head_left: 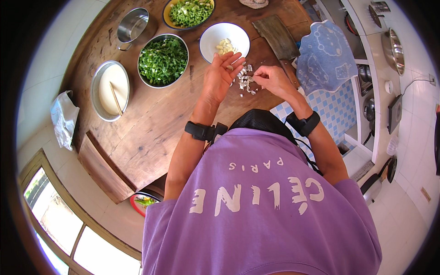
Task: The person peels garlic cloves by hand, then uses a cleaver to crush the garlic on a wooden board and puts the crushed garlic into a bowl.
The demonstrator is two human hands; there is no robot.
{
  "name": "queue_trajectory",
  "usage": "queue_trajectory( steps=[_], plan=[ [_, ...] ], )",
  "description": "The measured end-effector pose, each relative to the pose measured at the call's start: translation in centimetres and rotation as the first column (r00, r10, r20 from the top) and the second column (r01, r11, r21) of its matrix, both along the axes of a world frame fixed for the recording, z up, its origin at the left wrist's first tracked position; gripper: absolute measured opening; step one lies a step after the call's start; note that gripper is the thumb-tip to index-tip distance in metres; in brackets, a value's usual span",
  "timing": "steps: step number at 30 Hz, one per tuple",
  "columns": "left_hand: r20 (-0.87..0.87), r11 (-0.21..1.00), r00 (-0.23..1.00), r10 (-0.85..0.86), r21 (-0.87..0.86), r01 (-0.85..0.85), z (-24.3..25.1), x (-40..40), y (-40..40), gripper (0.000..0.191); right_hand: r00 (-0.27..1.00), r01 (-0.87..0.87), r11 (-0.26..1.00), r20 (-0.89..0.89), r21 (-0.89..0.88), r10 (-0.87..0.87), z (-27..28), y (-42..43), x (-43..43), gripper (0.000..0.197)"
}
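Note:
My left hand is palm up with its fingers spread, at the near rim of a white enamel bowl. A small garlic clove rests on its fingers. Several peeled garlic cloves lie inside the bowl, partly hidden behind my fingertips. My right hand is just to the right, with thumb and fingertips pinched together; whether a scrap of skin is between them is too small to tell. Loose garlic skins are scattered on the wooden table between the two hands.
A cleaver lies right of the bowl, beside a blue cloth at the table edge. To the left stand a bowl of chopped greens, a bowl of pale batter with a stick, a metal pot and a bowl of chopped green pieces.

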State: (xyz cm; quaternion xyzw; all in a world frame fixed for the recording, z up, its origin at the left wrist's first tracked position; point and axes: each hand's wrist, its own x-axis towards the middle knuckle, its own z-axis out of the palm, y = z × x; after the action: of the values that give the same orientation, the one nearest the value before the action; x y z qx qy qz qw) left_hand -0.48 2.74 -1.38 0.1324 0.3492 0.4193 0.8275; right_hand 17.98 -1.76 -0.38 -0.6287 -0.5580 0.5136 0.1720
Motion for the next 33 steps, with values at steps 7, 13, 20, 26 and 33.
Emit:
queue_trajectory(
  steps=[7, 13, 20, 26, 33],
  plan=[
    [0.155, 0.992, 0.983, -0.096, -0.068, 0.108, 1.0, 0.6, -1.4, 0.059, 0.989, 0.062, 0.982, -0.141, 0.179, -0.037, 2.9, 0.5, -2.3, 0.019],
    [0.109, 0.973, 0.969, -0.224, 0.078, 0.216, 1.2, 1.0, -1.6, 0.048, 0.996, 0.079, 0.946, -0.066, 0.314, -0.062, 2.6, 0.2, -2.3, 0.015],
    [-0.188, 0.909, 0.928, -0.322, 0.211, 0.359, -0.2, 0.6, -2.7, 0.038, 0.995, 0.063, 0.964, -0.092, 0.259, -0.04, 1.8, -0.1, -2.4, 0.014],
    [0.224, 0.961, 0.948, -0.225, -0.107, 0.253, -1.4, -0.7, -1.9, 0.036, 0.986, 0.106, 0.951, -0.154, 0.291, -0.063, 1.1, -0.2, -2.6, 0.016],
    [-0.252, 0.991, 0.959, -0.127, 0.013, 0.135, -2.2, -2.8, -2.4, 0.027, 0.996, 0.081, 0.996, -0.032, 0.035, -0.08, -3.8, -2.7, 2.7, 0.015]
  ],
)
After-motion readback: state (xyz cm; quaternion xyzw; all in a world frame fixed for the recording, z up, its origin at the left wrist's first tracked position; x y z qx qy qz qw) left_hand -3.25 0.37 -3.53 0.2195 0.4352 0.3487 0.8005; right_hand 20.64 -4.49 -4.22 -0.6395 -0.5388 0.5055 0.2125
